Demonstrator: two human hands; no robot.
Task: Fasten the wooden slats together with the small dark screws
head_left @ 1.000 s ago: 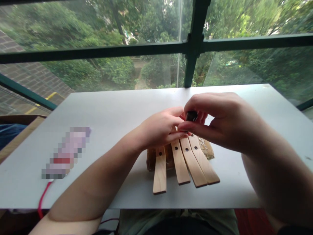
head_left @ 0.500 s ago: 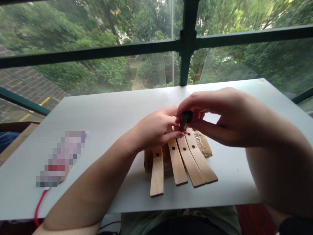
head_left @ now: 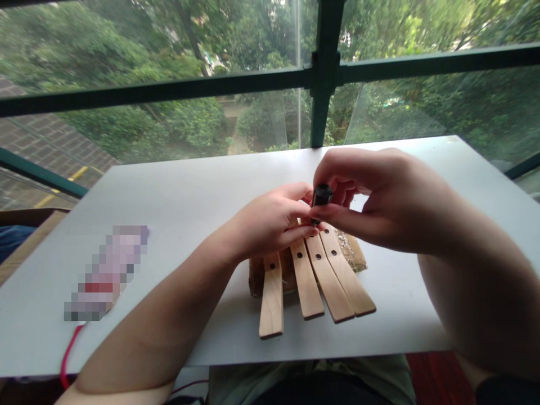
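Note:
Upright between the thumb and curled fingers of my right hand (head_left: 379,197) is a short dark tool handle (head_left: 323,194) with a black faceted end. Its lower part is mostly hidden by the fingers. My left hand (head_left: 274,216) is bent over the far ends of flat wooden strips (head_left: 309,278), thumb and forefinger drawn close around the tool's lower end. What they pinch is hidden. Several pale strips fan toward me, with dark round holes or screw heads near their upper ends. A separate wooden strip (head_left: 271,304) lies to the left. Under them is a brown, wrapped-looking block (head_left: 356,256).
The white table (head_left: 177,197) stands against a window with a dark green frame (head_left: 324,73). A blurred-out pinkish packet-like object (head_left: 112,270) lies at left, beside a red cord (head_left: 67,354). A cardboard box (head_left: 37,242) is beyond the left edge.
The dark tool has turned more upright, its black end now facing me. My right thumb and fingers have shifted their grip on it. My left hand and the strips are almost unmoved.

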